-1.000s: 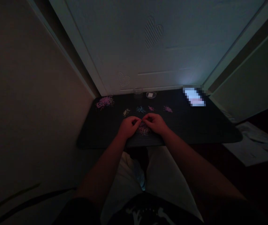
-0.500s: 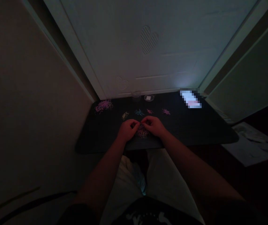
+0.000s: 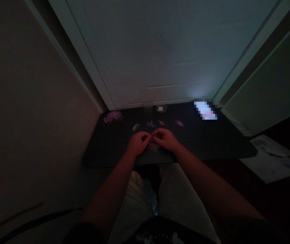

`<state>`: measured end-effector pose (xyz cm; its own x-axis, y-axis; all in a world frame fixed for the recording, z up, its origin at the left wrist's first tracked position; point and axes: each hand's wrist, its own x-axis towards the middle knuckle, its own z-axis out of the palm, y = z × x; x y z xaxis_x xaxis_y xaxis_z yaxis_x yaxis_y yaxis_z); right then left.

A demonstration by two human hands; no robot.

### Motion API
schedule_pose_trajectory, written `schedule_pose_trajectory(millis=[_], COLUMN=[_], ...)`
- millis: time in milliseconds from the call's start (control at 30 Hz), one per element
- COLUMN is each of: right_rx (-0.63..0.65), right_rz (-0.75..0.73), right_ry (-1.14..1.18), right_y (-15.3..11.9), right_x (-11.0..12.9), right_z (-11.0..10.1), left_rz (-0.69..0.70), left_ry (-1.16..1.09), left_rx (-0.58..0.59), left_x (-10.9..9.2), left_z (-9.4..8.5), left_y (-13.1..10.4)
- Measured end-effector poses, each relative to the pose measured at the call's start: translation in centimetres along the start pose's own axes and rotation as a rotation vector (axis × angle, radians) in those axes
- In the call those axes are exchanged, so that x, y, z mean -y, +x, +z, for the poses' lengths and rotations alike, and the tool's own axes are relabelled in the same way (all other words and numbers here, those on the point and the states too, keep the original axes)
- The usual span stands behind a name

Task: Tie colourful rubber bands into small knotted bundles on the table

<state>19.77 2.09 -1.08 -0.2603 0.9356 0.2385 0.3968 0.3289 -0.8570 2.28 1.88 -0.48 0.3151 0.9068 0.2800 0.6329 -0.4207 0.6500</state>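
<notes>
My left hand (image 3: 139,142) and my right hand (image 3: 167,138) meet fingertip to fingertip over the dark table (image 3: 109,145). Both are closed in a pinch; anything between the fingertips is too small and dim to make out. Just below them lies a pile of small thin mixed-colour pieces (image 3: 154,147), partly covered by the hands. Beyond the fingers, smaller heaps sit in a row: a pale yellowish heap (image 3: 135,127), a blue heap (image 3: 150,124), a small pink heap (image 3: 161,122) and a pink-purple heap (image 3: 179,123).
A larger pink-purple pile (image 3: 112,116) lies at the table's far left corner. Near the back edge stand a clear round container (image 3: 148,107) and a clear lid-like disc (image 3: 161,108) with a white square. A bright blurred-out object (image 3: 205,110) lies back right. A white door (image 3: 134,51) rises behind.
The view has tilted slightly, so the table sits a little lower in the picture. Both hands stay pinched together over the pile, with hardly any movement.
</notes>
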Motion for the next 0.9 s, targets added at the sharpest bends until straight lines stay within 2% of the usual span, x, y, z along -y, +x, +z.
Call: schedule_pose_trajectory(millis=[267,500,667,900], right_rx=[-0.013,-0.001,0.007,-0.009], right_rz=[-0.036,0.002,-0.022,-0.039], right_ry=[-0.072,-0.043,-0.062,-0.078], right_y=[0.08,0.07,0.11,0.16], right_x=[0.10,0.27,0.35,0.33], right_z=[0.05,0.19,0.13,0.12], left_rz=[-0.002,-0.022,-0.029,-0.024], left_ry=[-0.011,-0.097,-0.080,-0.028], left_rx=[0.006,-0.007,0.034,0.015], left_x=[-0.11,0.03,0.22,0.09], left_z=[-0.09,-0.05,-0.01,-0.13], left_y=[-0.04,-0.15,-0.19,-0.18])
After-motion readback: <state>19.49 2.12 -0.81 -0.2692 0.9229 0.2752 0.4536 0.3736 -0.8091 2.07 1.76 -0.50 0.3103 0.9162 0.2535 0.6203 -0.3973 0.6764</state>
